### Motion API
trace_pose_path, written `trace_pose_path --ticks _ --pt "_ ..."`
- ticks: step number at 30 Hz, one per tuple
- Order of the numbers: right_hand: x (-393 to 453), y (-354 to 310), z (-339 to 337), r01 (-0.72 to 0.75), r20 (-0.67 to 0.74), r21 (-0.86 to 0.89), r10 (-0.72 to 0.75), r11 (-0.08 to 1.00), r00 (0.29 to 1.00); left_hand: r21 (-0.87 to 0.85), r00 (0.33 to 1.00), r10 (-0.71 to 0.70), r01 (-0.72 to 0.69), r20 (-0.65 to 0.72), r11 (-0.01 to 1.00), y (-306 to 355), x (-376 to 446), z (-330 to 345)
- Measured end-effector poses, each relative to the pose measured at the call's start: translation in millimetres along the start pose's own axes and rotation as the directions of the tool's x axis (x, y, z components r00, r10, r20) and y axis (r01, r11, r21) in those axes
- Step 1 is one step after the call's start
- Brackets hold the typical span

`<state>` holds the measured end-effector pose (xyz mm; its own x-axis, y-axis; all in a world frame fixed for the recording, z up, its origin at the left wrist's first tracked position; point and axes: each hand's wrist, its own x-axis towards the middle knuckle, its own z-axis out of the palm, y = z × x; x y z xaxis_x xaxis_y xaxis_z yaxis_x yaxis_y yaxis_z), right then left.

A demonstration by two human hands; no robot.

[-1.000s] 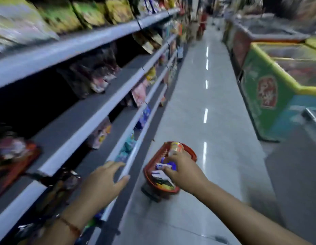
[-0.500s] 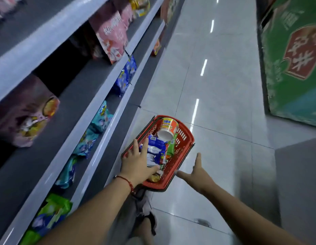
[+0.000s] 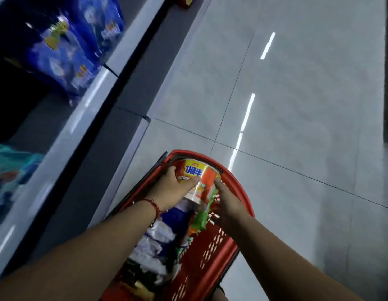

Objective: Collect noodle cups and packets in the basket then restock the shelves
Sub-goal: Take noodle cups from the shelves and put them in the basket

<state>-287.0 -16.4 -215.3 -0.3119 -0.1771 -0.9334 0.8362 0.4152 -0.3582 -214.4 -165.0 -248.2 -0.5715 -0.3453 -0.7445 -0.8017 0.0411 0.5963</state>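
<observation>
Left hand (image 3: 174,187) wraps its fingers around the noodle cup (image 3: 201,178), lying on its side at the far end of the red basket (image 3: 238,187). Right hand (image 3: 226,199) touches the cup's other side, fingers fairly straight. Cup looks light, thin-walled, crushable: hold mid-body, gently.

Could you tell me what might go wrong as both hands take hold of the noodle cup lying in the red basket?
1. The left hand grips the noodle cup only by its side, and the right hand just touches it, so it may slip as it lifts.
2. The green packet lies against the cup and could be dragged out of the basket.
3. Squeezing may dent the thin cup wall.
</observation>
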Motion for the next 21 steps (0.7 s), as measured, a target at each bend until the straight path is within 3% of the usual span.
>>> trace_pose_path --ticks 4,6,11,17,21 --pt "60 -1 -6 -0.09 0.063 0.09 0.084 0.992 0.994 -0.234 0.993 -0.116 0.119 0.028 0.965 -13 44 33" --pt "73 -1 -5 -0.102 0.085 0.099 0.094 0.99 0.992 -0.396 0.991 -0.133 0.119 -0.008 0.911 -20 49 40" --pt "65 0 -1 -0.155 0.129 0.042 0.148 0.987 0.981 -0.558 0.979 -0.157 0.059 -0.129 0.828 -24 28 47" --pt "-20 -51 12 -0.077 0.199 -0.109 0.098 0.991 0.975 -0.648 0.949 -0.18 -0.033 -0.259 0.761 29 -63 -5" --pt "-113 -100 33 0.047 0.381 -0.184 0.027 0.982 0.924 -0.665 0.929 -0.124 -0.153 -0.35 0.731 83 -161 -64"
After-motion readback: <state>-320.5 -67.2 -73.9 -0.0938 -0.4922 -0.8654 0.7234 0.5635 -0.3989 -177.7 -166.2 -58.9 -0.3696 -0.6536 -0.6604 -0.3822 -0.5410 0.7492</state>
